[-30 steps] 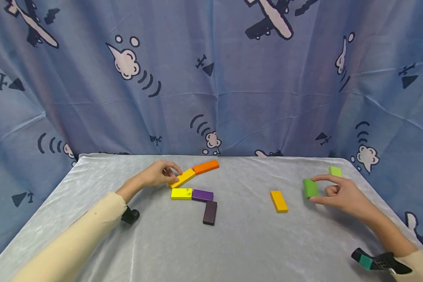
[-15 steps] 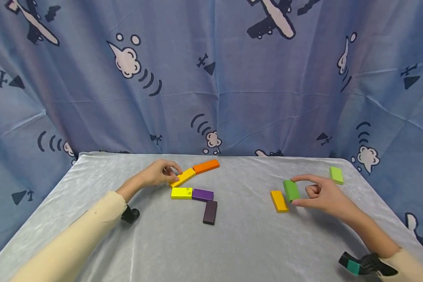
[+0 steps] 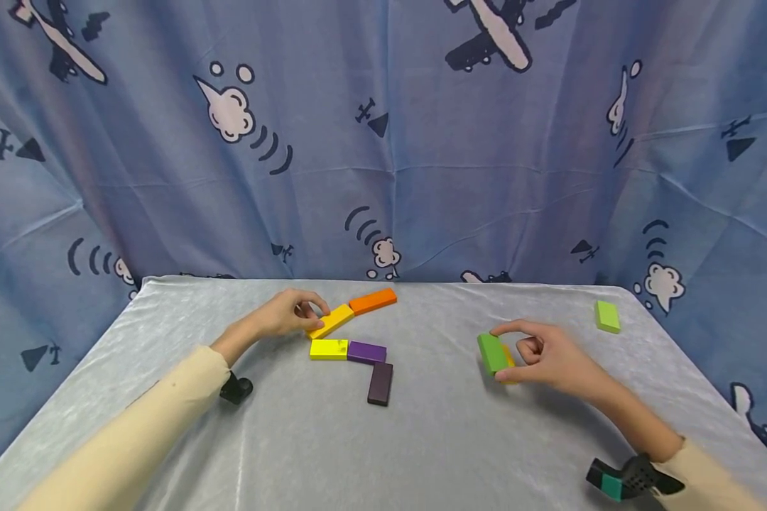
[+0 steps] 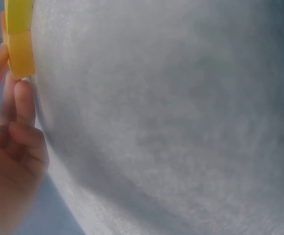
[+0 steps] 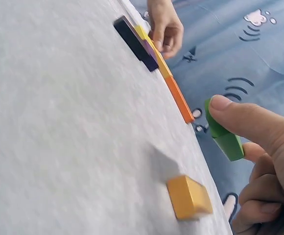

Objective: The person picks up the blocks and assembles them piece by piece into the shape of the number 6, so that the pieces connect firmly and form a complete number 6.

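My left hand [image 3: 287, 314] pinches the near left end of an amber block [image 3: 335, 320], whose far end meets an orange block [image 3: 373, 301]. In the right wrist view, a green block [image 5: 224, 132] is gripped between the thumb and a finger of my right hand [image 5: 264, 161], raised above the table. Under it in the head view, a second amber block [image 3: 510, 355] lies on the cloth, partly hidden by the green one. Just in front of the left hand lie a yellow block [image 3: 329, 350] and a purple block [image 3: 367, 353], end to end.
A dark brown block [image 3: 380, 384] lies in front of the purple one, close to its right end. At the back right of the table rests a light green block [image 3: 607, 316]. The grey cloth [image 3: 434, 454] covers the table, and a blue printed curtain [image 3: 422, 142] hangs behind.
Holding the green block, my right hand has moved left from near the light green block to over the second amber block. My left hand and the blocks around it stay put.
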`<act>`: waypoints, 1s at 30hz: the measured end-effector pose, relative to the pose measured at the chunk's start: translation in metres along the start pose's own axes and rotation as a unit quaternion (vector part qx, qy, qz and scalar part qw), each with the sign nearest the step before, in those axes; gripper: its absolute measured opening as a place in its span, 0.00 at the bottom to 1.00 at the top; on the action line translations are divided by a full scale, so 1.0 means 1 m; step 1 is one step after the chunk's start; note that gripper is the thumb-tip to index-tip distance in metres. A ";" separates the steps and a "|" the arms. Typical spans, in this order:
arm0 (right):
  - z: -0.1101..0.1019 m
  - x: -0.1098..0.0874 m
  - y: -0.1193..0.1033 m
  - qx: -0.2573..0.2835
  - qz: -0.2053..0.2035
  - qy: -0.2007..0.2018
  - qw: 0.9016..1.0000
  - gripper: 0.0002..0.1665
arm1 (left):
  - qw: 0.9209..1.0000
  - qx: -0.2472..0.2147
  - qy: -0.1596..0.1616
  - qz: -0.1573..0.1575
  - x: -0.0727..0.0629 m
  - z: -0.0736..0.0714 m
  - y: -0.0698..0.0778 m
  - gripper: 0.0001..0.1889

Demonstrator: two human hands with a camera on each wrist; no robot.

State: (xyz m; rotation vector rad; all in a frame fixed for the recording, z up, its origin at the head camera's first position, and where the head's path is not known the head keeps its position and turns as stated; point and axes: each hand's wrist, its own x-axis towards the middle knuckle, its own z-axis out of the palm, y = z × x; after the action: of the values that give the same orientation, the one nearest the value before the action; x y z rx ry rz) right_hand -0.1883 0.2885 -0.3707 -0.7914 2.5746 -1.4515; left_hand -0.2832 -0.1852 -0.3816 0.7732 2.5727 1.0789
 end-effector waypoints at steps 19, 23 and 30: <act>0.037 0.004 -0.012 0.018 -0.048 -0.053 0.997 0.33 | 1.000 0.002 0.004 0.003 0.001 0.000 -0.003 0.10; 0.043 0.005 -0.014 0.018 -0.049 -0.059 0.997 0.33 | 1.000 0.001 0.005 0.004 0.001 0.001 -0.003 0.10; 0.052 0.005 -0.016 -0.008 -0.069 -0.060 0.996 0.32 | 1.000 0.001 0.005 0.000 0.001 0.001 -0.002 0.10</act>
State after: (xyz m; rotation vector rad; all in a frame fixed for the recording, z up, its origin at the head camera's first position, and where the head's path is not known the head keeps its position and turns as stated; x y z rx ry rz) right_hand -0.1701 0.2387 -0.3850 -1.0448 2.4900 -1.3735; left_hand -0.2846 -0.1857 -0.3839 0.7699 2.5824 1.0838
